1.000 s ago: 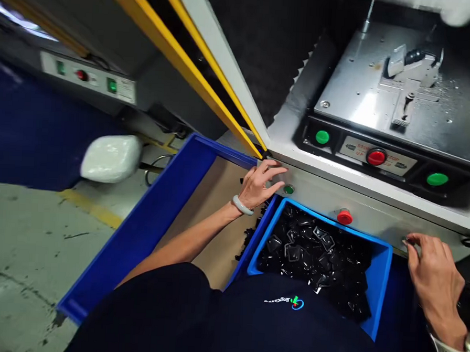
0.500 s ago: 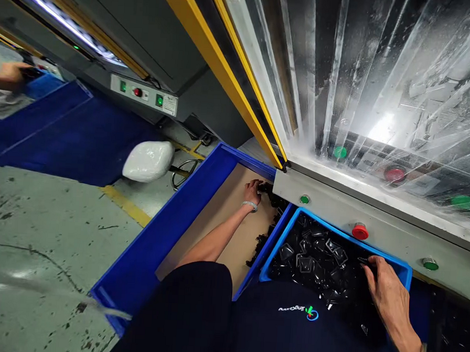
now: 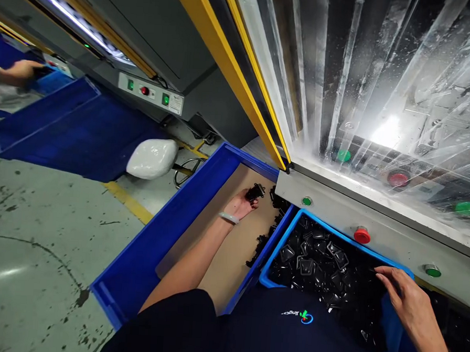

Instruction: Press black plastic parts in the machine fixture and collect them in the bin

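Observation:
My left hand (image 3: 241, 205), palm turned up, is closed on a black plastic part (image 3: 255, 193) with small tabs. It is over the cardboard-lined floor of a long blue crate (image 3: 136, 249). More black parts (image 3: 259, 248) lie along that crate's right side. My right hand (image 3: 407, 298) is above the right end of a light-blue tub (image 3: 279, 228) heaped with glossy black pieces (image 3: 307, 265). Its thumb and index finger are pinched close together; whatever they hold is lost against the dark pieces.
A machine ledge with a red button (image 3: 361, 235) and green buttons (image 3: 432, 270) borders the tub. Above it rises a clear panel (image 3: 343, 71) beside a yellow frame (image 3: 232, 71). Left are a white-wrapped stool (image 3: 152, 158), a blue crate (image 3: 64, 127) and another person's hand (image 3: 23, 71).
My left hand has lifted a black part from beside the crate's right wall, moved left and turned palm up. My right hand has shifted right, toward the tub's end.

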Tool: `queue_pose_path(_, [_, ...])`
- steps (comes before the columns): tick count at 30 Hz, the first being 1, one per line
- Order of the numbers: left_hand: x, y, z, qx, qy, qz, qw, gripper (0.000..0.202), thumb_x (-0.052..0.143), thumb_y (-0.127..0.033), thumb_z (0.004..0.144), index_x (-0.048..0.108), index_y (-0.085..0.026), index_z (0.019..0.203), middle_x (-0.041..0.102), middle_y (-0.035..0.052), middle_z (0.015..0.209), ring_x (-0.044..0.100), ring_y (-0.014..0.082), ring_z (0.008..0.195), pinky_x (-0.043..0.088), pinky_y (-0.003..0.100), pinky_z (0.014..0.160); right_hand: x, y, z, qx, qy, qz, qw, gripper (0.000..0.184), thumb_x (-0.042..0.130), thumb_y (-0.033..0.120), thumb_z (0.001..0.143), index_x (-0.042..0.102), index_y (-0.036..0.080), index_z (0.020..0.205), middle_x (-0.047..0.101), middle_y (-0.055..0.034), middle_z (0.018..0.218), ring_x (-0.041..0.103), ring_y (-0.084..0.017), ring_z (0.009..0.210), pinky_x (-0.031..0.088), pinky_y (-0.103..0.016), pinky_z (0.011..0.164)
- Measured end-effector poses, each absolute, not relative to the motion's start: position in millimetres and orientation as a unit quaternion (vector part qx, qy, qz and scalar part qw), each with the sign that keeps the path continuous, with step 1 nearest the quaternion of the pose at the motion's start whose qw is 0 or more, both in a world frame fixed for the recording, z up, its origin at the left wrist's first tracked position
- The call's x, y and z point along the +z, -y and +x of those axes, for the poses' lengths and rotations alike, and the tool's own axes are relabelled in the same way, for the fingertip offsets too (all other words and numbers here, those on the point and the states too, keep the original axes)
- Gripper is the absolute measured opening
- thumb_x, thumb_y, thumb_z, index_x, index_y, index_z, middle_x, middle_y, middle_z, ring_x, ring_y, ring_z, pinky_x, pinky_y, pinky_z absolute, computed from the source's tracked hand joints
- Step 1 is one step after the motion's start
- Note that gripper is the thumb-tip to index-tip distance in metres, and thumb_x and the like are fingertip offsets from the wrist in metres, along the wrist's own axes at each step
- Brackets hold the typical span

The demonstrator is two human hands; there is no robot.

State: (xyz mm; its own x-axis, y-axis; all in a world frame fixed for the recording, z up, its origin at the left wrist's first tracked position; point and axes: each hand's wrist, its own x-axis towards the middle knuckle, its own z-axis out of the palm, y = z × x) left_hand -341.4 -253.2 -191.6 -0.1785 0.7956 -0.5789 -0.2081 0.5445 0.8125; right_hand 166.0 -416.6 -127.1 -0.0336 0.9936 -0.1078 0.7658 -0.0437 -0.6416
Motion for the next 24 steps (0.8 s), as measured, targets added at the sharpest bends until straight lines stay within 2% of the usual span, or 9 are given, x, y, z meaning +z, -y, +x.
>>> queue_pose_path(3, [-165, 260, -305, 0.448, -0.585, 0.229, 0.636, 0.028, 0.071, -0.042, 0.097, 0.064, -0.015, 0.091, 0.063, 0.0055, 0.078, 0.056, 0.0140, 0.065, 0.048, 0.026, 0.059, -93, 397, 138, 0.289, 0.667, -0.641, 0.246, 0.044, 0.055, 0.065, 0.103, 0.079, 0.028, 0.103, 0.079, -0.0055, 0.106, 0.076, -0.022, 0.088, 0.060, -0.034, 0.078])
queue_pose_path(6, [-136, 266, -247, 0.452, -0.518, 0.283, 0.669, 0.042, 0.084, -0.055, 0.088, 0.073, -0.016, 0.101, 0.067, 0.0061, 0.087, 0.057, 0.0129, 0.066, 0.047, 0.024, 0.054, -57, 375, 99, 0.304, 0.653, -0.620, 0.310, 0.027, 0.063, 0.050, 0.103, 0.078, 0.028, 0.102, 0.078, -0.0046, 0.104, 0.075, -0.020, 0.093, 0.060, -0.033, 0.084])
queue_pose_path(8, [-114, 270, -209, 0.440, -0.485, 0.347, 0.671, 0.049, 0.086, -0.063, 0.083, 0.076, -0.018, 0.100, 0.068, 0.0056, 0.092, 0.058, 0.0117, 0.065, 0.047, 0.022, 0.051, -40, 361, 77, 0.320, 0.641, -0.604, 0.349, 0.021, 0.065, 0.044, 0.103, 0.076, 0.026, 0.100, 0.077, -0.0044, 0.101, 0.074, -0.019, 0.093, 0.060, -0.032, 0.083])
queue_pose_path(11, [-84, 275, -166, 0.405, -0.451, 0.454, 0.652, 0.049, 0.082, -0.067, 0.086, 0.078, -0.019, 0.093, 0.068, 0.0055, 0.095, 0.059, 0.0108, 0.063, 0.051, 0.022, 0.050, -27, 342, 60, 0.340, 0.631, -0.582, 0.384, 0.018, 0.067, 0.038, 0.102, 0.076, 0.023, 0.100, 0.076, -0.0041, 0.097, 0.072, -0.016, 0.087, 0.060, -0.030, 0.080])
queue_pose_path(17, [-57, 273, -128, 0.353, -0.389, 0.575, 0.627, 0.038, 0.071, -0.056, 0.099, 0.081, -0.019, 0.097, 0.069, 0.0068, 0.103, 0.064, 0.0101, 0.062, 0.054, 0.024, 0.054, -25, 325, 74, 0.365, 0.617, -0.598, 0.359, 0.018, 0.068, 0.037, 0.100, 0.076, 0.022, 0.097, 0.076, -0.0039, 0.094, 0.072, -0.015, 0.081, 0.058, -0.030, 0.075])
queue_pose_path(21, [-50, 266, -114, 0.355, -0.362, 0.657, 0.558, 0.022, 0.084, -0.037, 0.090, 0.082, -0.023, 0.108, 0.074, 0.0083, 0.109, 0.072, 0.0200, 0.093, 0.059, 0.027, 0.069, -25, 321, 92, 0.349, 0.611, -0.611, 0.363, 0.021, 0.068, 0.041, 0.100, 0.076, 0.021, 0.099, 0.077, -0.0044, 0.099, 0.073, -0.015, 0.081, 0.059, -0.031, 0.076])
queue_pose_path(22, [-48, 261, -111, 0.359, -0.361, 0.674, 0.536, 0.020, 0.084, -0.032, 0.089, 0.082, -0.023, 0.107, 0.075, 0.0081, 0.108, 0.072, 0.0210, 0.098, 0.059, 0.028, 0.071, -22, 317, 97, 0.340, 0.617, -0.611, 0.361, 0.021, 0.068, 0.041, 0.100, 0.077, 0.022, 0.099, 0.078, -0.0044, 0.100, 0.073, -0.016, 0.083, 0.060, -0.031, 0.077])
queue_pose_path(24, [-41, 247, -102, 0.373, -0.360, 0.684, 0.513, 0.014, 0.080, -0.028, 0.091, 0.082, -0.023, 0.104, 0.077, 0.0073, 0.105, 0.072, 0.0194, 0.092, 0.059, 0.028, 0.069, -10, 300, 108, 0.317, 0.643, -0.603, 0.350, 0.021, 0.068, 0.042, 0.100, 0.078, 0.023, 0.102, 0.079, -0.0040, 0.101, 0.074, -0.017, 0.087, 0.060, -0.032, 0.080])
